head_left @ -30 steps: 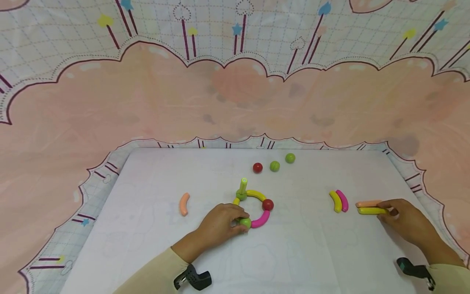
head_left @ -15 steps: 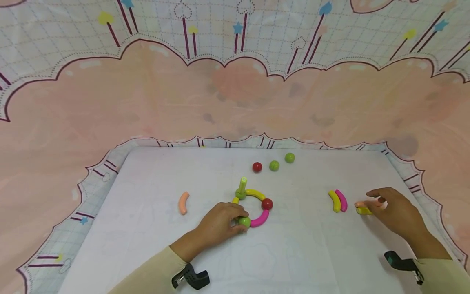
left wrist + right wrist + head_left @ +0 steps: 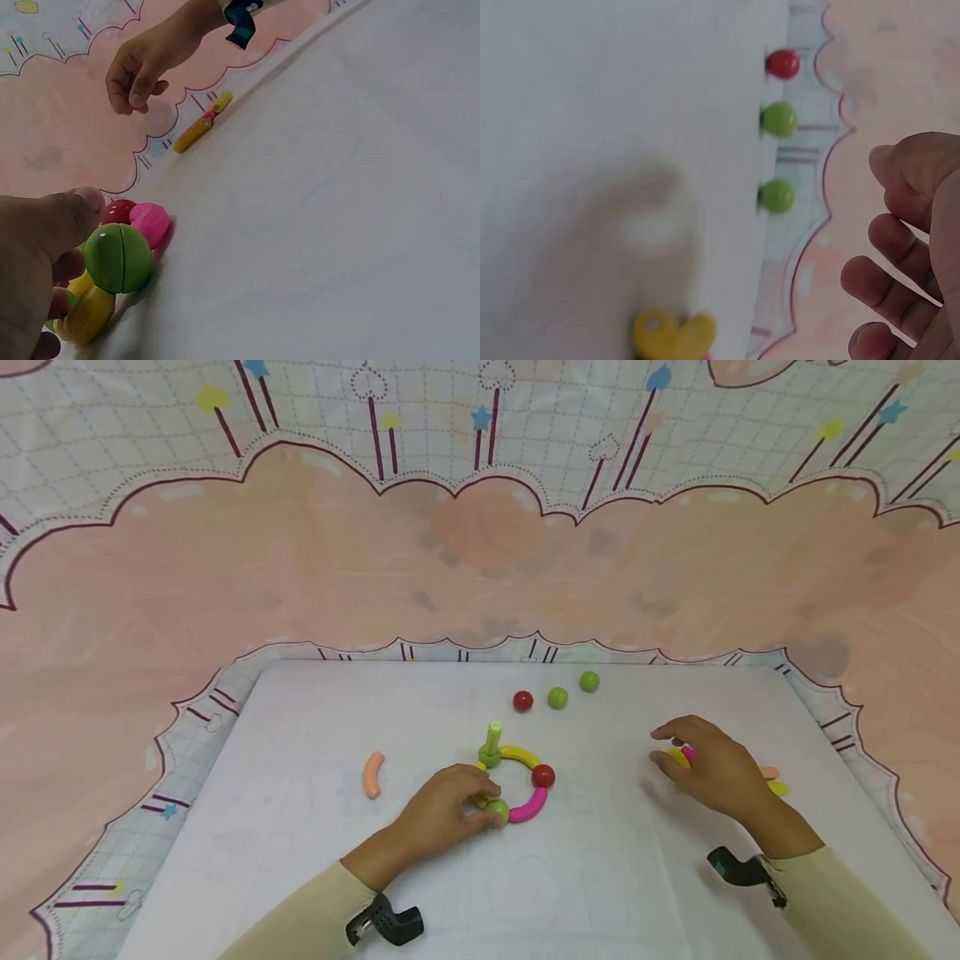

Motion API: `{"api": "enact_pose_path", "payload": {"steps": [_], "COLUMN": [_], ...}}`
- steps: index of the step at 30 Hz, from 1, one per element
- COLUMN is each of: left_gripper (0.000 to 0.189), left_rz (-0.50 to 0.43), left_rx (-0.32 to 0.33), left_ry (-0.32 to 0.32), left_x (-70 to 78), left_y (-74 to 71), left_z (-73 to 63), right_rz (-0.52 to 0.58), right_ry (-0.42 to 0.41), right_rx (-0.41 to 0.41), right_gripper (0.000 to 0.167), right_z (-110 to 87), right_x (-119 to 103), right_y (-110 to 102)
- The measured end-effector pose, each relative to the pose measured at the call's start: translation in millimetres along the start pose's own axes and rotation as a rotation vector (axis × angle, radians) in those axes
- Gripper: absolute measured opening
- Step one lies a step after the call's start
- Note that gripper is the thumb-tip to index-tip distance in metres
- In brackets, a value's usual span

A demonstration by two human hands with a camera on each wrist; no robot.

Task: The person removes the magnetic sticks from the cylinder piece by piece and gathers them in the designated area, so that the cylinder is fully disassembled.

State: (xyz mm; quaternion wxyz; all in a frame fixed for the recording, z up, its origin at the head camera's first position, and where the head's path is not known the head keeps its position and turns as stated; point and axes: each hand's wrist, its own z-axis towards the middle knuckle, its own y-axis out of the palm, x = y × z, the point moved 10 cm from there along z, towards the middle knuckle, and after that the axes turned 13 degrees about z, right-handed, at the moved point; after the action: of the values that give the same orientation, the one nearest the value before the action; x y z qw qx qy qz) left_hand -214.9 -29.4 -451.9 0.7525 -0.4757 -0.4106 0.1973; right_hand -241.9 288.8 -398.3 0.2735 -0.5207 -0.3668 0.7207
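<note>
In the head view a ring of toy pieces lies on the white board: curved yellow rods (image 3: pixel 520 755), a red ball (image 3: pixel 543 776), a curved pink rod (image 3: pixel 528 807) and green balls (image 3: pixel 497 812). A light-green rod (image 3: pixel 492 737) stands up from the ring's far green ball. My left hand (image 3: pixel 447 806) is loosely round the near green ball, thumb tip at its edge and fingers spread apart. Over a yellow rod (image 3: pixel 679 757) and a pink rod (image 3: pixel 688 754) my right hand (image 3: pixel 712 768) hovers, thumb and fingers apart, holding nothing; it partly hides both.
Behind the ring are a loose red ball (image 3: pixel 522 701) and two green balls (image 3: pixel 558 697). An orange rod (image 3: pixel 372 775) lies left. Partly hidden by my right arm, another orange rod (image 3: pixel 770 772) and yellow rod (image 3: pixel 778 788) lie at right. Patterned cloth (image 3: pixel 337 568) surrounds the board.
My right hand has let go of the orange and yellow rods at right and moved left over the yellow and pink pair. My left hand's fingers have loosened slightly from the green ball.
</note>
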Motion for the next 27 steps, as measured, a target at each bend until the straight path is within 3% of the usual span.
{"api": "enact_pose_path", "payload": {"steps": [4, 10, 18, 23, 27], "left_gripper": [0.025, 0.024, 0.044, 0.053, 0.055], "left_rz": [0.009, 0.102, 0.114, 0.105, 0.088], "left_rx": [0.072, 0.151, 0.115, 0.119, 0.093], "left_ry": [-0.065, -0.161, -0.296, -0.341, -0.337], "left_x": [-8.0, -21.3, -34.7, -41.2, -43.2], "left_y": [-9.8, -17.1, -9.3, -8.4, -3.1], "left_z": [0.7, 3.4, 7.9, 15.9, 23.6], "right_rz": [0.011, 0.035, 0.119, 0.194, 0.269], "right_ry": [-0.029, -0.051, -0.076, -0.099, -0.123], "right_rx": [-0.035, -0.073, -0.136, -0.144, -0.14], "right_gripper": [0.033, 0.035, 0.042, 0.043, 0.042], "right_z": [12.6, 26.9, 40.1, 49.5, 57.3], "right_x": [-23, -49, -77, -96, -108], "right_y": [15, 38, 74, 94, 108]}}
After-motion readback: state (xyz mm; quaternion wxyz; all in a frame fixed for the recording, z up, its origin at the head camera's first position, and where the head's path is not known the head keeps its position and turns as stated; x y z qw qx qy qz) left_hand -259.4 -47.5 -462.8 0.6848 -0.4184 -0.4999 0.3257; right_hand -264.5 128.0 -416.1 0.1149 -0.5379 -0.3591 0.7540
